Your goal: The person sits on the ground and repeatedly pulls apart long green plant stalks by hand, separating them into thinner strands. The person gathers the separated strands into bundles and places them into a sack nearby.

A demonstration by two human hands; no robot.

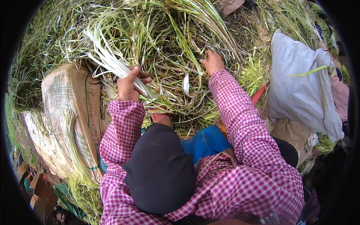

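My left hand (130,81) grips a bundle of pale, white-stemmed leafy stalks (109,57), perhaps blanched chives. The stalks slant up to the left, and their lower ends show below my fist. My right hand (213,62) reaches over the heap of loose and withered leaves (160,67), thumb and fingers apart. No bundle is visible in it, and whether its fingertips touch the nearby strands is unclear. Between my hands lies a broad whitish leaf (186,84). Beyond the right hand rests a long sheaf of green and brownish stalks (216,28).
At left, a tan woven sack (66,92) bears printing, with another pale bundle (70,137) on it. A stuffed white sack (298,78) stands at right, beside another person's checked sleeve (339,95). Something red and pointed (258,94) sits near my right forearm.
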